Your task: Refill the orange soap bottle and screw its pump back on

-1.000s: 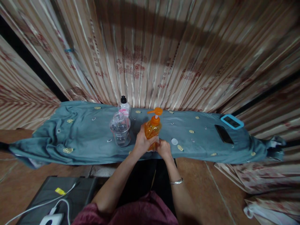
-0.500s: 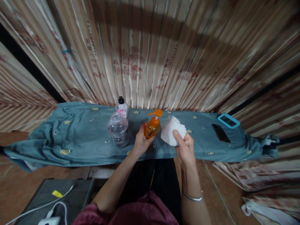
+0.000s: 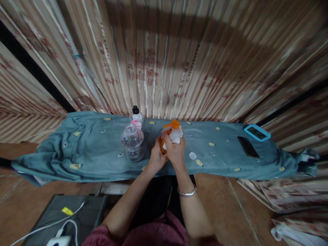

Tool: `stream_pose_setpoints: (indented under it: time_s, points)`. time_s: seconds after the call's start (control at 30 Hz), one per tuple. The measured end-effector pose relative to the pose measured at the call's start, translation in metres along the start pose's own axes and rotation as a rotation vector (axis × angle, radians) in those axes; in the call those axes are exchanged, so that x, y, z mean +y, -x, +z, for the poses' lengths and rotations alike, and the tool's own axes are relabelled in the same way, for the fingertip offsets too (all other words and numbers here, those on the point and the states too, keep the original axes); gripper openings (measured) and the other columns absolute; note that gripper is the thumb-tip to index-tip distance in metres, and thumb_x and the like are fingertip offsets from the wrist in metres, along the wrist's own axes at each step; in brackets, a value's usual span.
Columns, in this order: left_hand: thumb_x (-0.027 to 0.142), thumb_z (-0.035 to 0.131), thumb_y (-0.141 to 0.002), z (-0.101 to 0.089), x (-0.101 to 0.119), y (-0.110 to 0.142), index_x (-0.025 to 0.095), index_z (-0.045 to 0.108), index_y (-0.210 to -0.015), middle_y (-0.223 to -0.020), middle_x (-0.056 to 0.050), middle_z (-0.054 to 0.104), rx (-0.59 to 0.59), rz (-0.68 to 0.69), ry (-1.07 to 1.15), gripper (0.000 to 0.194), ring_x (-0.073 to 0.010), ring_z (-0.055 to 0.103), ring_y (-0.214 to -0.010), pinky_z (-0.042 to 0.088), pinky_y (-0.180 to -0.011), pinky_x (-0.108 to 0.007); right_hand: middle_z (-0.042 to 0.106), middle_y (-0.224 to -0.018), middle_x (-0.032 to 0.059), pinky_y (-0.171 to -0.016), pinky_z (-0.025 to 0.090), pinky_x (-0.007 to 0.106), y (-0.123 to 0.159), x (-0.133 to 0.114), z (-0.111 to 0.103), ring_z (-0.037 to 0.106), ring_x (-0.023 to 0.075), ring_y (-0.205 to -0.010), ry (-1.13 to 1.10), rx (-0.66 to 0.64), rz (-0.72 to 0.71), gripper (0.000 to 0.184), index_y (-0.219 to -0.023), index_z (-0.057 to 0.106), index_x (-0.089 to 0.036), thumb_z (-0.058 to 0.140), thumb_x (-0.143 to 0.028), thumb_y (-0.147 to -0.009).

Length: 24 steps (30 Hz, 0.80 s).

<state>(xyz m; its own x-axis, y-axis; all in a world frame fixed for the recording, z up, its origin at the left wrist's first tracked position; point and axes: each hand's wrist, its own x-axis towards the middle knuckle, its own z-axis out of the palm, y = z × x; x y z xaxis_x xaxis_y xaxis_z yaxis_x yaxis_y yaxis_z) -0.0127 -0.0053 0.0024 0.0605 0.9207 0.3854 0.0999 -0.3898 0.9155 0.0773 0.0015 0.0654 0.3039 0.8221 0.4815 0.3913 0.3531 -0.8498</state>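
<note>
clear jar (image 3: pixel 132 142) crowding left, open cloth (image 3: pixel 220 150) right

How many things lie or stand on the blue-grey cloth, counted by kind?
Bottles: 2, the orange pump bottle and the black-capped bottle
Clear jar: 1
White cloth: 1
White round cap: 1
Phone: 1
Blue-framed device: 1
Total: 7

Three bottles (image 3: pixel 169 136) (image 3: pixel 132 141) (image 3: pixel 136 117), one white cloth (image 3: pixel 175 136), two phones (image 3: pixel 247 146) (image 3: pixel 257 132), one small white disc (image 3: pixel 192 155).
</note>
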Motion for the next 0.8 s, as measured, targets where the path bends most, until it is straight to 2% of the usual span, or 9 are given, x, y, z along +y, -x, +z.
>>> stream_pose_setpoints:
  time_s: [0.07, 0.17, 0.27, 0.33, 0.43, 0.5, 0.57, 0.7, 0.8]
  points:
    - [0.020, 0.069, -0.075, 0.001, 0.000, 0.002, 0.016, 0.044, -0.138, -0.128, -0.016, 0.072, -0.004, -0.011, 0.002, 0.067, -0.0266, 0.075, -0.106, 0.062, -0.090, -0.037, 0.074, -0.115, 0.0160, -0.108, 0.050, 0.053, 0.012, 0.007, 0.000, 0.069, 0.0306, -0.114, 0.056, 0.024, -0.066, 0.043, -0.112, 0.070, -0.019, 0.055, -0.055, -0.093]
    - [0.025, 0.068, -0.079, 0.002, -0.002, 0.004, 0.017, 0.044, -0.139, -0.131, -0.016, 0.071, 0.015, 0.006, 0.015, 0.065, -0.0277, 0.074, -0.112, 0.061, -0.095, -0.039, 0.062, -0.142, 0.0219, -0.121, 0.039, 0.055, 0.029, 0.010, -0.003, 0.052, 0.0306, -0.142, 0.120, 0.025, -0.112, 0.053, -0.132, 0.064, -0.013, 0.048, -0.051, -0.099]
    - [0.029, 0.068, -0.082, 0.004, -0.004, 0.006, 0.018, 0.046, -0.139, -0.134, -0.015, 0.070, 0.019, 0.011, 0.031, 0.063, -0.0275, 0.072, -0.117, 0.058, -0.103, -0.041, 0.058, -0.146, 0.0226, -0.125, 0.031, 0.056, 0.035, -0.001, -0.008, 0.044, 0.0302, -0.149, 0.105, -0.017, -0.090, 0.050, -0.131, 0.063, -0.012, 0.046, -0.048, -0.101]
    - [0.028, 0.069, -0.081, 0.004, -0.005, 0.006, 0.018, 0.047, -0.138, -0.129, -0.014, 0.072, 0.021, -0.002, 0.028, 0.062, -0.0271, 0.074, -0.113, 0.060, -0.100, -0.041, 0.065, -0.134, 0.0218, -0.120, 0.038, 0.056, 0.030, -0.012, -0.012, 0.053, 0.0324, -0.140, 0.062, -0.020, -0.061, 0.049, -0.127, 0.063, -0.012, 0.051, -0.050, -0.098]
    - [0.024, 0.075, -0.073, 0.002, -0.002, 0.005, 0.017, 0.049, -0.133, -0.119, -0.011, 0.075, 0.015, -0.067, 0.025, 0.065, -0.0262, 0.076, -0.103, 0.061, -0.094, -0.039, 0.074, -0.099, 0.0107, -0.093, 0.056, 0.046, 0.006, -0.021, -0.016, 0.071, 0.0279, -0.098, -0.036, -0.093, 0.023, 0.047, -0.112, 0.065, -0.016, 0.070, -0.053, -0.086]
    - [0.022, 0.079, -0.069, 0.001, 0.002, 0.004, 0.019, 0.051, -0.129, -0.116, -0.009, 0.076, 0.005, -0.130, 0.052, 0.066, -0.0257, 0.077, -0.102, 0.062, -0.094, -0.040, 0.073, -0.085, 0.0021, -0.079, 0.054, 0.035, -0.016, -0.020, -0.019, 0.067, 0.0192, -0.077, -0.159, -0.215, 0.078, 0.035, -0.096, 0.068, -0.019, 0.079, -0.048, -0.079]
    - [0.023, 0.080, -0.069, -0.001, 0.007, 0.002, 0.018, 0.055, -0.122, -0.113, -0.009, 0.077, -0.002, -0.178, 0.073, 0.059, -0.0257, 0.077, -0.101, 0.061, -0.095, -0.041, 0.068, -0.072, -0.0029, -0.064, 0.050, 0.028, -0.038, -0.019, -0.023, 0.060, 0.0141, -0.065, -0.332, -0.405, 0.138, 0.036, -0.087, 0.073, -0.019, 0.089, -0.045, -0.067]
    - [0.023, 0.081, -0.070, -0.003, 0.013, -0.001, 0.016, 0.065, -0.105, -0.104, -0.009, 0.079, -0.046, -0.224, 0.025, 0.039, -0.0268, 0.077, -0.097, 0.061, -0.094, -0.043, 0.071, -0.070, -0.0034, -0.061, 0.051, 0.023, -0.069, -0.020, -0.030, 0.062, 0.0108, -0.063, -0.500, -0.763, 0.251, 0.038, -0.075, 0.076, -0.019, 0.098, -0.035, -0.049]
    - [0.022, 0.079, -0.072, -0.003, 0.013, -0.004, 0.016, 0.069, -0.102, -0.102, -0.008, 0.080, -0.105, -0.231, 0.030, 0.031, -0.0263, 0.077, -0.095, 0.061, -0.093, -0.042, 0.073, -0.071, -0.0025, -0.063, 0.054, 0.024, -0.073, -0.023, -0.031, 0.065, 0.0123, -0.065, -0.513, -0.811, 0.307, 0.038, -0.071, 0.076, -0.020, 0.098, -0.034, -0.044]
